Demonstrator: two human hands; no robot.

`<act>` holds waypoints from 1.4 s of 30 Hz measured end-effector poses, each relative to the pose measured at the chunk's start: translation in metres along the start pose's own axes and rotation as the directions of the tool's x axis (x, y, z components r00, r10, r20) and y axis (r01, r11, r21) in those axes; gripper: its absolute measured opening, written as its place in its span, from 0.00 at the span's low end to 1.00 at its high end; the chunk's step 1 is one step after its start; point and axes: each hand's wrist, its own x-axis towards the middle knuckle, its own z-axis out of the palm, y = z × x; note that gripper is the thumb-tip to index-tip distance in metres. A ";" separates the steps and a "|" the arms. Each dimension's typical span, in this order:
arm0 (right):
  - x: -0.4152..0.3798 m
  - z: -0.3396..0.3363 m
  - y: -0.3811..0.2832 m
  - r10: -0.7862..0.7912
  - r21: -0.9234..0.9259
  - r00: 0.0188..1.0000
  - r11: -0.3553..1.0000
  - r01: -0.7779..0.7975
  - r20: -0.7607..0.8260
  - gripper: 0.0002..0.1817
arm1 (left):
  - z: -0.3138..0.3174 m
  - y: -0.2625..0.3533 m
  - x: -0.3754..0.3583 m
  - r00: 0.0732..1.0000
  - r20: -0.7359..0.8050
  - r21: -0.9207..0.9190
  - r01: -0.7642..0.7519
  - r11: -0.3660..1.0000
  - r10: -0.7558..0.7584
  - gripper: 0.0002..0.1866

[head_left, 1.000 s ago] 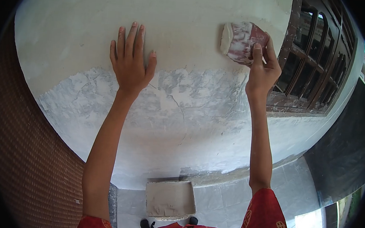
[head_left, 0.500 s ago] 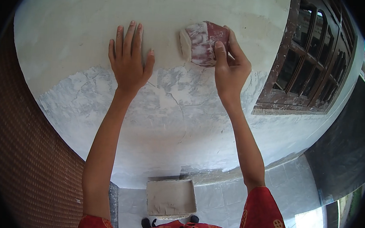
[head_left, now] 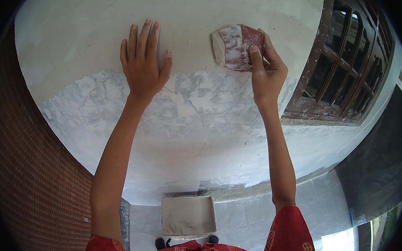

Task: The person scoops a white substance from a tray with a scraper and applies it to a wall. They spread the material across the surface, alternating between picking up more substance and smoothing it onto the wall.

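My left hand (head_left: 142, 69) lies flat against the upper part of the wall (head_left: 183, 41), its fingers spread and pointing up. My right hand (head_left: 269, 72) grips a dark red, flat scraper (head_left: 238, 47) by its right side, thumb in front. Whitish paste covers the scraper's left half, with a thick ridge along its left edge, close to the wall. Below both hands the plaster changes from smooth cream to a patchy grey-white area with thin cracks.
A brown-framed window (head_left: 340, 60) is set in the wall at the right. On the tiled floor (head_left: 237, 215) below stands a rectangular tray (head_left: 188, 214) of greyish paste. A woven brown panel (head_left: 37, 170) runs down the left, and a dark sheet (head_left: 378, 168) hangs at the right.
My right hand and the scraper have moved a little to the right along the wall. My left hand has stayed nearly in place.
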 end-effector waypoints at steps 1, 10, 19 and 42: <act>0.000 0.002 0.007 0.001 -0.028 1.000 1.000 -0.001 0.003 0.23 | -0.001 -0.002 0.000 1.000 0.005 0.001 -0.004 1.000 0.004 0.30; 0.036 -0.047 0.023 0.008 0.187 0.963 0.981 0.044 -0.269 0.24 | -0.002 0.003 0.001 1.000 0.007 0.018 0.012 1.000 -0.012 0.30; 0.044 -0.040 0.022 0.012 0.025 0.954 1.000 -0.004 -0.301 0.23 | -0.001 0.002 0.001 1.000 0.009 0.017 -0.001 1.000 0.001 0.30; -0.014 0.006 0.009 0.064 0.050 0.997 0.997 -0.062 -0.033 0.22 | -0.002 0.002 0.001 1.000 0.003 0.003 -0.005 1.000 0.005 0.31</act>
